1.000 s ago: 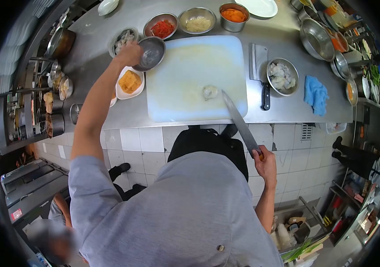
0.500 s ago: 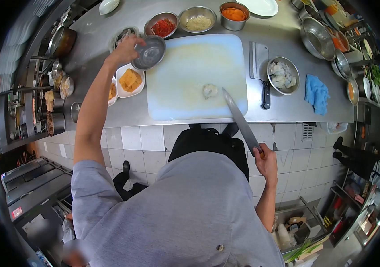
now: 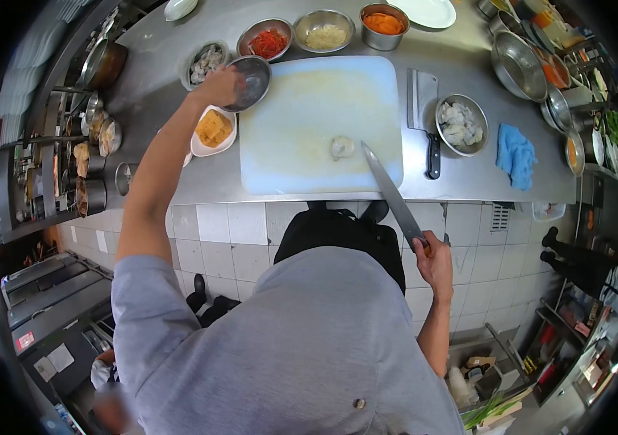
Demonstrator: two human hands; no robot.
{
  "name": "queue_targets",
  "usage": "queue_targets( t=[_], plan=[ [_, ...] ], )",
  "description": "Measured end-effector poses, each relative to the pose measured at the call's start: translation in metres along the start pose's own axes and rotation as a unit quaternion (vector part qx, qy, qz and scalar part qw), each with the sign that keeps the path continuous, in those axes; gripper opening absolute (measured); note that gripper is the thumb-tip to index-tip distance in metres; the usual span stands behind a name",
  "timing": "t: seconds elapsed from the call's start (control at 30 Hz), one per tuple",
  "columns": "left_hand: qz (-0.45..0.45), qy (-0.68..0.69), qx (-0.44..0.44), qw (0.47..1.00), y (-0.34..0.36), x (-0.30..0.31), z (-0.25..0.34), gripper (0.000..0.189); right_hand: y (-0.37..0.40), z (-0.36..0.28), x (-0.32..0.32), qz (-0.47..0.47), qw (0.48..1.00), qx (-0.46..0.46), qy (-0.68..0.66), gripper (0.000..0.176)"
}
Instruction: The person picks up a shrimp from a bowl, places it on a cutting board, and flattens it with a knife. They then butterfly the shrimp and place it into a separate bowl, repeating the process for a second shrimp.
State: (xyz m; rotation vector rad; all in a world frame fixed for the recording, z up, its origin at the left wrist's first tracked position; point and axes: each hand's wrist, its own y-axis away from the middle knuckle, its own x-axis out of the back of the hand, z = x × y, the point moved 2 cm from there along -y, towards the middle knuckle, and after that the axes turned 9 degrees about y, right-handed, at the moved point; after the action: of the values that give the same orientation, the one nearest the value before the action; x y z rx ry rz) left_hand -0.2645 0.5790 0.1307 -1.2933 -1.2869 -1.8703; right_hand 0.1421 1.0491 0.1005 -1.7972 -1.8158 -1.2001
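Note:
My left hand (image 3: 220, 89) is closed on the left rim of a small metal bowl (image 3: 254, 85), fingers over its edge. The bowl overlaps the left edge of the white cutting board (image 3: 287, 130). Beside that hand are a bowl of grey-white pieces (image 3: 206, 64) and a white dish (image 3: 222, 145) with yellow-orange pieces (image 3: 213, 128). My right hand (image 3: 433, 259) grips a long kitchen knife (image 3: 393, 194) by its handle, the blade pointing up-left over the board's front edge. Near the knife tip lies one pale, translucent piece, shrimp-like (image 3: 341, 147).
Right of the board lie a cleaver (image 3: 423, 101), a metal bowl of pale pieces (image 3: 461, 125) and a blue cloth (image 3: 515, 156). Along the back stand bowls of red strips (image 3: 268, 43), pale shreds (image 3: 323, 36) and orange slices (image 3: 383, 24). Another person (image 3: 599, 272) stands far right.
My left hand has moved slightly right with the small metal bowl, uncovering more of the bowl of grey-white pieces. My right hand and knife stay nearly still.

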Motion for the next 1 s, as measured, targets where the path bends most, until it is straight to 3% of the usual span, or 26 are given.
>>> queue_targets(
  t=[0.07, 0.17, 0.37, 0.47, 0.57, 0.63, 0.7, 0.8, 0.93, 1.0],
  plan=[
    [0.058, 0.137, -0.004, 0.989, -0.003, 0.015, -0.012, 0.022, 0.001, -0.001, 0.001, 0.002, 1.0, 0.002, -0.001, 0.015],
    [0.053, 0.275, 0.005, 0.96, -0.016, 0.016, -0.037, 0.017, 0.002, -0.002, 0.001, 0.01, 1.0, 0.0, -0.014, 0.015],
    [0.054, 0.231, 0.106, 0.966, -0.008, 0.036, -0.024, 0.011, -0.002, 0.0, -0.002, 0.008, 1.0, -0.007, -0.009, 0.015],
    [0.229, 0.213, -0.069, 0.947, -0.001, 0.025, -0.004, 0.013, -0.005, -0.002, 0.0, 0.005, 1.0, -0.006, 0.007, 0.015],
    [0.186, 0.309, -0.089, 0.929, 0.002, -0.005, 0.059, 0.02, -0.006, 0.005, -0.007, 0.012, 1.0, -0.012, -0.023, 0.016],
    [0.086, 0.325, -0.088, 0.937, 0.011, -0.039, 0.115, 0.028, -0.008, 0.008, -0.013, 0.023, 0.999, 0.003, -0.034, 0.016],
    [0.085, 0.365, -0.124, 0.919, 0.016, -0.075, 0.162, 0.031, -0.008, 0.008, -0.014, 0.028, 0.999, 0.01, -0.036, 0.016],
    [0.179, 0.303, -0.211, 0.912, 0.019, -0.105, 0.199, 0.032, -0.007, 0.006, -0.012, 0.025, 0.999, 0.005, -0.032, 0.016],
    [0.123, 0.33, -0.178, 0.919, 0.019, -0.109, 0.213, 0.022, -0.003, 0.004, -0.01, 0.023, 0.999, -0.012, -0.039, 0.017],
    [0.052, 0.413, -0.128, 0.9, 0.017, -0.104, 0.218, 0.019, -0.002, 0.008, -0.016, 0.032, 0.998, -0.007, -0.054, 0.016]
  ],
)
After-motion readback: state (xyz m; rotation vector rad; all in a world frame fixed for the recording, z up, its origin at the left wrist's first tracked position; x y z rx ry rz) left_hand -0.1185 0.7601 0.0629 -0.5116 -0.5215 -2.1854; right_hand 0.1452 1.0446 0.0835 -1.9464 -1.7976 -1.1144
